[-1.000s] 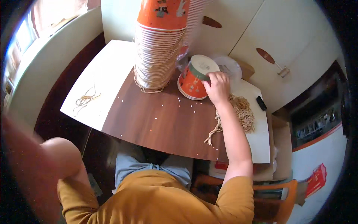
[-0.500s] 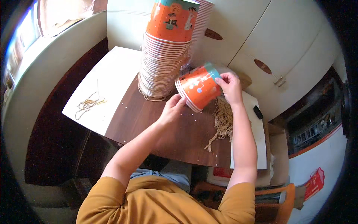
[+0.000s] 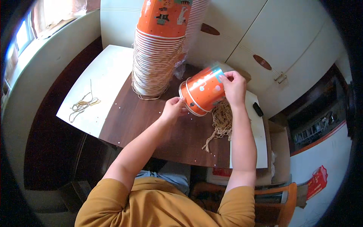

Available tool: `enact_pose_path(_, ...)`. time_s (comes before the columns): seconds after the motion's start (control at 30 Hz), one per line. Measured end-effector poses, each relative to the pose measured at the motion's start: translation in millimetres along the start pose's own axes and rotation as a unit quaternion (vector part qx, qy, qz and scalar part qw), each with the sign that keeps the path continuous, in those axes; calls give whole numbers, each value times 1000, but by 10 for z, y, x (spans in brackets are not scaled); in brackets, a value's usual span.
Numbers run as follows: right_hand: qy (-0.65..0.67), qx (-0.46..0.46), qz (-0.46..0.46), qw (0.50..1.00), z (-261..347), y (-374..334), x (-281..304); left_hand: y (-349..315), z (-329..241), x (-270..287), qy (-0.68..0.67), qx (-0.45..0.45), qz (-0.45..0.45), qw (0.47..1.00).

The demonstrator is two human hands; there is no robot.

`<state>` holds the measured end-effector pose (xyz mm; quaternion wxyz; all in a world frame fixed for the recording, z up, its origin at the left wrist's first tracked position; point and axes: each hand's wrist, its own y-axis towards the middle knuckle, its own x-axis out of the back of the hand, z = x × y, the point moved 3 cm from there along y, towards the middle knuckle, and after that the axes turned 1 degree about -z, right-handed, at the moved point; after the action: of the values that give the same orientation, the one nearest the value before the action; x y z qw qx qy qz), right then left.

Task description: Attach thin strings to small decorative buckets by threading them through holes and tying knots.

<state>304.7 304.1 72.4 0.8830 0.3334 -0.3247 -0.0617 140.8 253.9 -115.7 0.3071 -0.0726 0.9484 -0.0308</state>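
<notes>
Above the brown tabletop [image 3: 170, 140] I hold a few nested orange paper buckets [image 3: 206, 86] with teal bases, tilted on their side. My left hand [image 3: 174, 109] pinches the rims at the lower left. At the teal base, my right hand [image 3: 233, 87] grips with thumb and fingers. One rim stands apart from the others, leaving an orange band between them. To the left rises a tall stack of matching buckets [image 3: 162, 22], upside down, with cords looped about its lower rims. A heap of beige cords [image 3: 222, 120] lies under my right forearm.
A few loose cords [image 3: 84, 105] rest on the white left leaf of the table. On the right leaf is a small black object [image 3: 258, 109]. Another bucket stack [image 3: 194, 28] stands behind the tall one, before white cabinet doors [image 3: 242, 26]. A wooden chair [image 3: 290, 200] is at lower right.
The nested buckets have partly slid apart, opening a gap between their rims. Both hands keep their hold. The whole view has shifted slightly.
</notes>
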Motion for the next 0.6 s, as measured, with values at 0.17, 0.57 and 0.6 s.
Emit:
enact_pose_path(0.17,-13,-39,-40,998,67,108,302,150,32,24,-16,24,48,998)
enact_pose_path(0.57,530,-281,-45,799,-642,-596,856,512,-99,328,244,47,-113,962)
enact_pose_path(0.6,500,-260,-38,825,-671,-832,683,495,-208,321,376,23,-111,920)
